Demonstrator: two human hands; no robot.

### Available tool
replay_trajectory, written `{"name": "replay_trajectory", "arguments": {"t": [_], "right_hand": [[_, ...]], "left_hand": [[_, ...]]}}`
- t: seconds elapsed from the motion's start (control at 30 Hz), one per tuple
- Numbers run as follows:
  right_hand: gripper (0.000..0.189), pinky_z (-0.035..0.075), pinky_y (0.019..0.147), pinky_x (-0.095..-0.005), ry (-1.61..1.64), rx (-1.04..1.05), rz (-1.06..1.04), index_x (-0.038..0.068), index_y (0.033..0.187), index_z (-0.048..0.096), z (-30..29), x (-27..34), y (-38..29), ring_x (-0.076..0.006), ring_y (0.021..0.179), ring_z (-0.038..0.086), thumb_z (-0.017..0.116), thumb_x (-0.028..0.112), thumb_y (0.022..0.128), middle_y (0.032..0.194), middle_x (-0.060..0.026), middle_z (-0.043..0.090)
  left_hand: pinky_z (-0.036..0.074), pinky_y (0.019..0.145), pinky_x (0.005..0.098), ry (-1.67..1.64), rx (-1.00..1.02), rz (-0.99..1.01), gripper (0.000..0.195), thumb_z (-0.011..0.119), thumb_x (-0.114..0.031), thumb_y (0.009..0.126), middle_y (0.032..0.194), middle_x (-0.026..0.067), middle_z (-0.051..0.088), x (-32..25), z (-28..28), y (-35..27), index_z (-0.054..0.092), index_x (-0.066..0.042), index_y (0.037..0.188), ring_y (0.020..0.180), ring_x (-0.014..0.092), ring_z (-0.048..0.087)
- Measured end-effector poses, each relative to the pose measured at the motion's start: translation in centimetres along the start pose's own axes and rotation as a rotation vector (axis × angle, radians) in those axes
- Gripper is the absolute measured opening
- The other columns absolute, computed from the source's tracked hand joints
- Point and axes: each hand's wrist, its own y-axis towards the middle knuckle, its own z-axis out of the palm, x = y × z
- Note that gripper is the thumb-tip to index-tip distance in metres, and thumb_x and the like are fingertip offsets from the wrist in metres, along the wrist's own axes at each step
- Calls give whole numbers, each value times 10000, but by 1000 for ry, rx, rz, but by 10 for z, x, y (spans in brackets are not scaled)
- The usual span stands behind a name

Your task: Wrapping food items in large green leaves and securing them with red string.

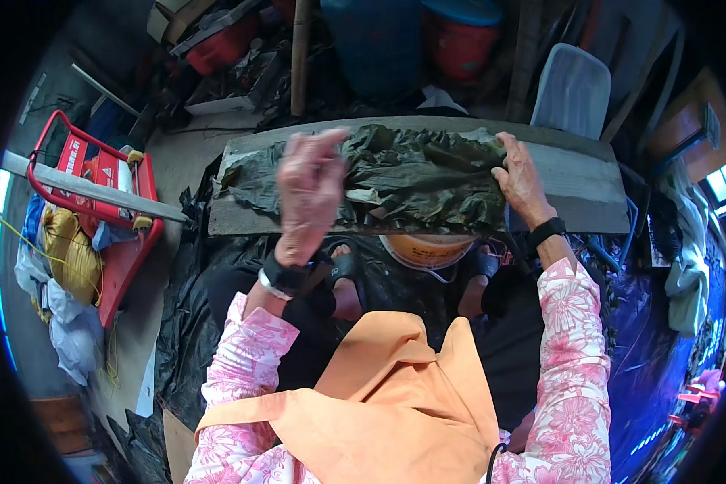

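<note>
A wide mass of dark green, crinkled leaf-like sheets (423,175) lies across a grey wooden board (581,181) in front of me. My left hand (313,187), blurred and with its fingers partly bent, is over the left part of the sheets. Whether it pinches anything is hidden by the blur. At the right end of the sheets, my right hand (523,178) has its thumb and fingers apart, the fingertips at the edge of the pile. A small pale scrap (363,196) shows near the front middle of the pile.
Below the board's near edge stands a yellow-and-white bucket (426,251) between my feet. To the left is a red metal-framed machine (97,175) beside tied plastic bags (69,254). A white plastic tub (572,91) leans behind the board. Blue sheeting (641,351) spreads at right.
</note>
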Motion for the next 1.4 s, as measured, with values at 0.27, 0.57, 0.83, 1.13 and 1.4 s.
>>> {"name": "replay_trajectory", "arguments": {"t": [0.27, 0.57, 0.83, 1.13, 1.4], "right_hand": [[273, 479, 792, -472, 140, 255, 58, 21, 994, 541, -40, 34, -25, -385, 917, 600, 696, 79, 777, 923, -181, 588], [212, 483, 789, -471, 69, 463, 24, 1, 898, 546, -53, 26, -46, -390, 875, 605, 696, 106, 792, 880, -165, 585], [324, 546, 855, -533, -153, 412, 259, 27, 1048, 670, -44, 32, -47, -439, 997, 676, 707, 311, 897, 1072, -221, 689], [465, 593, 680, -479, -231, 320, 200, -23, 1203, 546, -27, 55, -58, -412, 851, 725, 752, 172, 834, 987, -238, 663], [357, 591, 651, -468, -211, 291, 116, -10, 1128, 560, -32, 56, -58, -400, 832, 727, 691, 27, 798, 964, -220, 665]], "left_hand": [[542, 703, 430, 134, 477, 415, 345, 579, 42, 870, 961, 125, 585, 13, 139, 6, 709, -86, 1163, 846, 329, 650], [580, 739, 477, 393, 640, 237, 391, 567, -71, 908, 1041, 174, 614, 29, 195, 23, 665, -138, 1281, 878, 386, 691], [462, 840, 485, 365, 668, 532, 222, 658, -177, 891, 1041, 104, 615, -7, 240, 62, 760, -168, 1088, 1073, 334, 607], [393, 906, 541, 416, 886, 305, 183, 676, -286, 886, 1096, 103, 655, 3, 277, 80, 738, -122, 936, 1133, 347, 587], [489, 779, 552, 364, 866, 68, 208, 622, -266, 927, 962, 145, 734, 5, 271, 96, 722, -86, 950, 940, 392, 691]]}}
